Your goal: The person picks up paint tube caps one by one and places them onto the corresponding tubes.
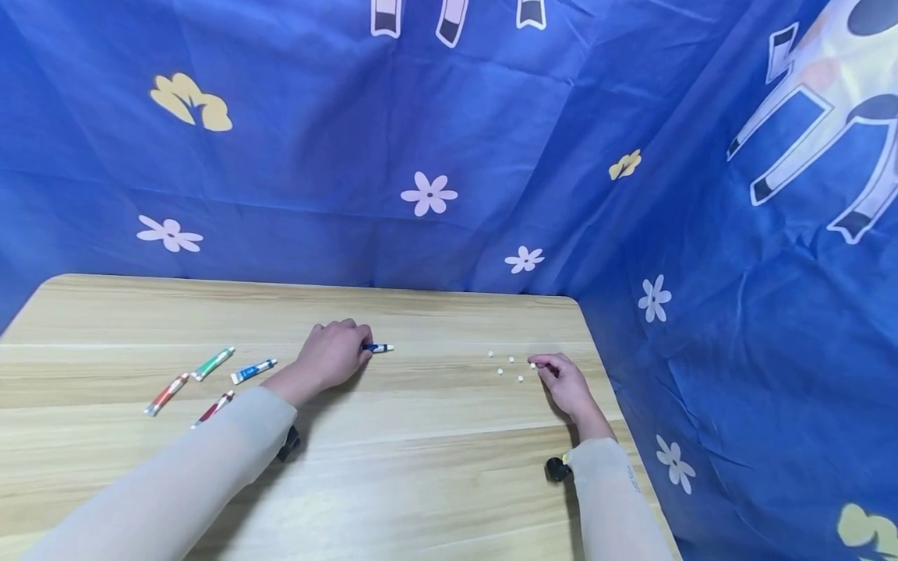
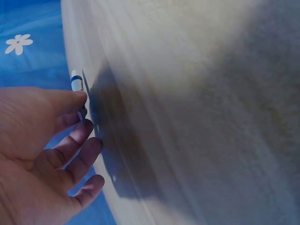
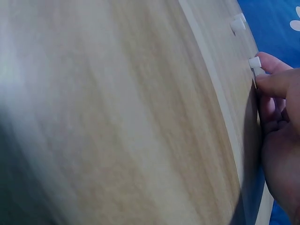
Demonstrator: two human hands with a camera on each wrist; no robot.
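My left hand (image 1: 333,354) pinches a small dark blue paint tube (image 1: 381,348) between thumb and fingers, low over the table. In the left wrist view, the white end of this tube (image 2: 77,82) points away from the hand; the fingers hide part of its body. On the right, my right hand (image 1: 567,386) pinches a tiny white cap (image 3: 254,62) between thumb and forefinger at the tabletop. Several similar white caps (image 1: 510,359) lie just left of the right fingertips. Another cap (image 3: 238,23) shows beyond them in the right wrist view.
On the left of the wooden table (image 1: 421,467) lie a green tube (image 1: 213,364), a lighter blue tube (image 1: 254,372), an orange tube (image 1: 167,394) and a red tube (image 1: 213,408), partly behind the left sleeve. A blue patterned cloth (image 1: 316,171) hangs behind and to the right.
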